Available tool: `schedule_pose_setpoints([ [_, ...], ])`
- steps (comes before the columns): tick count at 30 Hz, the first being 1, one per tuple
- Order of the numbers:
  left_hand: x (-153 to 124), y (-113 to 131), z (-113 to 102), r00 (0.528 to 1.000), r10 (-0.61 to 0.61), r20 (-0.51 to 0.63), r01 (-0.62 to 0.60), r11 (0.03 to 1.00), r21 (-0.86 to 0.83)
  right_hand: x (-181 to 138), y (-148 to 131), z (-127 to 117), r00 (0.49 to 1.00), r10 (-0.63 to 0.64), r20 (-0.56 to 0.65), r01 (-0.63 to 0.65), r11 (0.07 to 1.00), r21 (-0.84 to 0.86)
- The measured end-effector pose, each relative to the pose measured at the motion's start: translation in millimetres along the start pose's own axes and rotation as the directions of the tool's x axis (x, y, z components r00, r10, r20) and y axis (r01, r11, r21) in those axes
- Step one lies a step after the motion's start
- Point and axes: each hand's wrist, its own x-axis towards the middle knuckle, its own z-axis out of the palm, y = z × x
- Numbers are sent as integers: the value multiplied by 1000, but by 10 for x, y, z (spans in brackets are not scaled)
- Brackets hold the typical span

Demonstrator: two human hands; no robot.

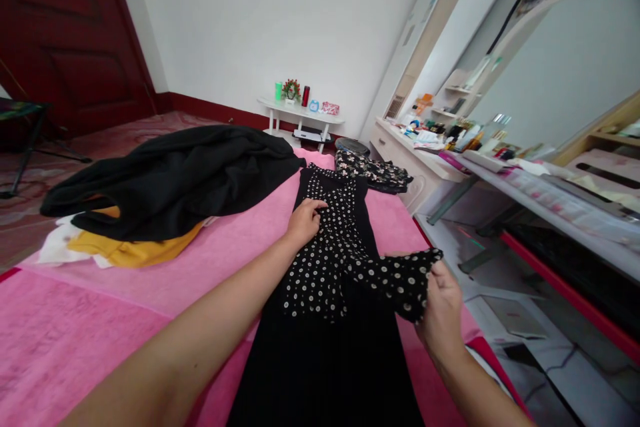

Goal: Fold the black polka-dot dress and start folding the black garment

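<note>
Black shorts with pale round dots lie on top of black trousers, which are spread lengthwise on a pink bed cover. My left hand rests on the left side of the dotted garment, its index finger stretched out over the fabric and the other fingers curled. Off to the right, my right hand grips one leg end of the dotted shorts. That end is pulled outward and lifted a little off the bed.
A heap of dark clothes lies at the left over a yellow garment. Folded floral clothing sits at the bed's far end. A dressing table crowded with bottles and a grey side table stand at the right.
</note>
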Motion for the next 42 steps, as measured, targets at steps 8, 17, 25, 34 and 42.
schedule_pose_setpoints([
  [8, -333, 616, -211, 882, 348, 319, -379, 924, 40, -33, -30, -219, 994, -41, 102, 66, 965, -252],
  [17, -698, 601, -525, 924, 156, 351, -245, 942, 228, -249, -43, -448, 947, -146, 285, 251, 891, -379],
  [25, -458, 327, -688, 884, 60, 464, -141, 980, 140, -262, -71, -399, 935, -139, 325, 264, 887, -380],
  [34, -882, 1032, -694, 762, 279, 584, -392, 917, 73, -266, -117, -319, 946, -134, 294, 252, 877, -410],
  [42, -1123, 1291, -344, 820, 211, 532, -299, 950, 85, -245, -181, -179, 976, -86, 200, 161, 904, -397],
])
